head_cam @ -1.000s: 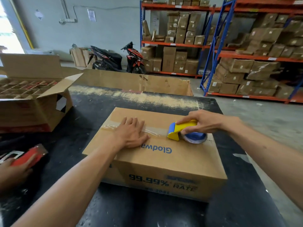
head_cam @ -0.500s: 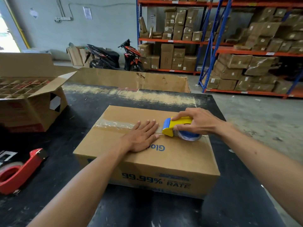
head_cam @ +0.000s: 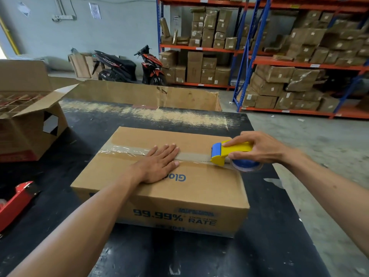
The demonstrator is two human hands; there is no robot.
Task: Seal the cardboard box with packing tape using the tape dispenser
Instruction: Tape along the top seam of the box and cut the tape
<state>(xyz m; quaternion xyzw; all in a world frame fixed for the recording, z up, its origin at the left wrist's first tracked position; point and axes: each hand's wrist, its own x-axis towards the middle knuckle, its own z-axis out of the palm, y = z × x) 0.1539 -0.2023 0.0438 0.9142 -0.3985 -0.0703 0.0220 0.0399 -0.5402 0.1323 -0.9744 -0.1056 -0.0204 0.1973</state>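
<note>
A closed brown cardboard box (head_cam: 191, 192) with blue print lies on the black table (head_cam: 265, 246). A strip of clear packing tape (head_cam: 123, 150) runs along its top seam from the left edge toward the right. My left hand (head_cam: 159, 164) lies flat on the taped seam near the middle, fingers spread. My right hand (head_cam: 257, 147) grips the yellow and blue tape dispenser (head_cam: 229, 152), which rests on the seam at the box's right edge, its blue roll hanging just past the edge.
An open carton with dividers (head_cam: 28, 124) stands at the table's left. A red tape dispenser (head_cam: 18, 200) lies at the near left edge. A low cardboard wall (head_cam: 147, 94) stands behind the table. Loaded shelves (head_cam: 279, 56) and a motorbike (head_cam: 129, 66) stand farther back.
My right hand has drawn the dispenser rightward along the seam to the box's right edge. My left hand has slid right after it, pressing on the tape. A person's hand at the left has gone.
</note>
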